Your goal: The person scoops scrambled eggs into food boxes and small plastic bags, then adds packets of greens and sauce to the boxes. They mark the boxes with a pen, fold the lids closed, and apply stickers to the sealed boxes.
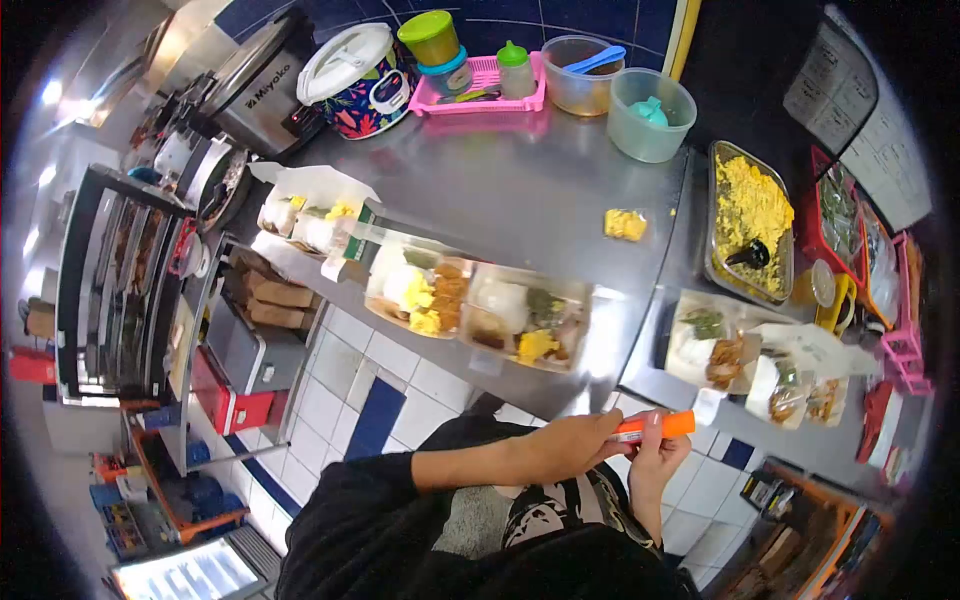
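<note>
An orange marker with a white label is held out in front of my body, below the counter's near edge. My left hand is closed around its left end, the fingers curled over it. From the right side, my right hand pinches it near the label, with the thumb on top. The orange right end sticks out past my fingers. Beyond my hands, an open paper box with rice, scrambled egg and greens lies at the counter edge. Another box with rice, egg and fried pieces touches its left side.
A steel counter carries more food boxes at right and a tray of scrambled egg. A small bag of egg lies mid-counter. Along the back stand a flowered rice cooker, a pink basket and plastic tubs.
</note>
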The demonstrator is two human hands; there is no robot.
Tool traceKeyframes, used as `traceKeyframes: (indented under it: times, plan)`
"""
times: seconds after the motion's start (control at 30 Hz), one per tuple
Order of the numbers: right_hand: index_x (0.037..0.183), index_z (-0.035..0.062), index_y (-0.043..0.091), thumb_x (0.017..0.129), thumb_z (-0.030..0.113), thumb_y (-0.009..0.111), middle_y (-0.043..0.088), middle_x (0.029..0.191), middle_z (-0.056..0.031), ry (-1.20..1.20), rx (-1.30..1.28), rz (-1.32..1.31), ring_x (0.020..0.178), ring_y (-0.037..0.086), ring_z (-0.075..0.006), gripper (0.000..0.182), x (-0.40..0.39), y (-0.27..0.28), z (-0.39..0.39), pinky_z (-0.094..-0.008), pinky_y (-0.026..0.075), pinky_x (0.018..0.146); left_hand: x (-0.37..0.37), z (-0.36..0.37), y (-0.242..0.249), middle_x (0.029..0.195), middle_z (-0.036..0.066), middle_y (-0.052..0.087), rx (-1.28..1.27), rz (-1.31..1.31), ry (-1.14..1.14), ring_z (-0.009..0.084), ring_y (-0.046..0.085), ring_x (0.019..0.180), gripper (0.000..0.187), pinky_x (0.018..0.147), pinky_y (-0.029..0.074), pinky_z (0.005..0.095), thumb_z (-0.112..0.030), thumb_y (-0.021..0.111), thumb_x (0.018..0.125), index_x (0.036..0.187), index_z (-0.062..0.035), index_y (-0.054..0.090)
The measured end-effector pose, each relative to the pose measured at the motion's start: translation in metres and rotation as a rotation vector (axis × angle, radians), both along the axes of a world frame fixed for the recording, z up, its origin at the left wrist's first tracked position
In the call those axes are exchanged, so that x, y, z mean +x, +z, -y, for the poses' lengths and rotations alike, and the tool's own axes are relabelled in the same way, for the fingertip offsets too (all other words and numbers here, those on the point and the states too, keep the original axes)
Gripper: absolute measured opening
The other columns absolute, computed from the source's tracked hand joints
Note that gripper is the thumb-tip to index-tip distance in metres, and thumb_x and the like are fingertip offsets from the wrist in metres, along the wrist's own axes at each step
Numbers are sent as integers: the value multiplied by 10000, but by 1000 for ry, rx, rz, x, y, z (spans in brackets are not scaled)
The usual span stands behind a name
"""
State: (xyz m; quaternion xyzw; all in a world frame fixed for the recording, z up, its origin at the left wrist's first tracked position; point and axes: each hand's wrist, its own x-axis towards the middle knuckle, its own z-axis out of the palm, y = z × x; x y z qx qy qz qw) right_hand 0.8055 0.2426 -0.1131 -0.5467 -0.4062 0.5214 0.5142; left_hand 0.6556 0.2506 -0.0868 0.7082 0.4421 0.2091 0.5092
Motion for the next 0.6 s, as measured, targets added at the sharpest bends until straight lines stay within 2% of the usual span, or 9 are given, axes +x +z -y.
traceKeyframes:
  times: [0.07, 0.1, 0.17, 0.33, 0.43, 0.5, 0.53, 0.57, 0.6]
  plan:
    - [710, 19, 556, 920, 260, 523, 554, 622, -35, -77, 14, -26, 490, 453, -62, 322, -38, -1, 15, -214, 332, 420, -34, 12, 2, 707, 263, 570, -74, -6, -43, 442, 568, 680, 318, 561, 427, 476, -269, 513, 906, 941, 33, 418]
    - [710, 19, 556, 920, 260, 523, 554, 622, -35, -103, 18, -17, 490, 453, -62, 322, -58, -2, 21, -214, 332, 420, -51, 18, 4, 692, 274, 566, -156, -20, -61, 447, 566, 671, 318, 553, 418, 481, -266, 508, 909, 934, 37, 416]
    - [695, -7, 568, 919, 191, 516, 575, 629, -45, -197, 17, -96, 532, 497, -87, 303, -94, -5, 33, -225, 386, 504, -83, 32, 1, 675, 284, 562, -97, 31, -38, 459, 557, 644, 320, 548, 410, 489, -260, 499, 915, 933, 48, 414]
    - [677, -7, 570, 919, 223, 527, 575, 629, -55, -333, 47, -208, 534, 495, -95, 337, -166, -5, 55, -232, 386, 509, -152, 44, 16, 745, 286, 559, -210, 26, -79, 455, 552, 713, 291, 604, 399, 468, -257, 468, 931, 929, 28, 412]
    - [687, -10, 579, 911, 239, 546, 570, 621, -48, -310, -16, -204, 519, 482, -78, 337, -185, -2, 62, -222, 369, 476, -172, 54, 10, 777, 273, 570, -212, 73, -112, 455, 550, 750, 280, 628, 411, 451, -252, 453, 937, 919, 26, 428]
    - [693, -12, 584, 910, 231, 550, 563, 614, -31, -188, -119, -81, 493, 471, -64, 327, -186, 8, 60, -207, 344, 434, -181, 56, 8, 790, 292, 575, -157, 176, -40, 462, 555, 768, 283, 618, 418, 459, -224, 471, 930, 987, 52, 443]
    - [720, -13, 588, 909, 216, 553, 554, 604, -22, -37, -163, -114, 476, 461, -60, 299, -184, 13, 54, -203, 334, 418, -186, 55, 15, 826, 224, 614, -274, 192, -16, 367, 599, 712, 307, 620, 447, 400, -245, 443, 946, 1040, 47, 453]
    - [746, -15, 591, 908, 201, 556, 545, 593, -13, 116, -204, -152, 460, 452, -57, 272, -179, 17, 48, -199, 325, 402, -188, 57, 10, 826, 224, 614, -273, 196, -32, 367, 599, 712, 307, 620, 447, 400, -245, 443, 946, 1040, 47, 453]
    - [853, 1, 586, 901, 125, 554, 561, 664, -18, 247, -200, -263, 518, 479, -59, 137, -174, 7, 46, -197, 351, 439, -190, 60, 1, 763, 132, 553, -291, 241, 42, 236, 535, 665, 282, 600, 430, 336, -257, 415, 961, 1000, 20, 456]
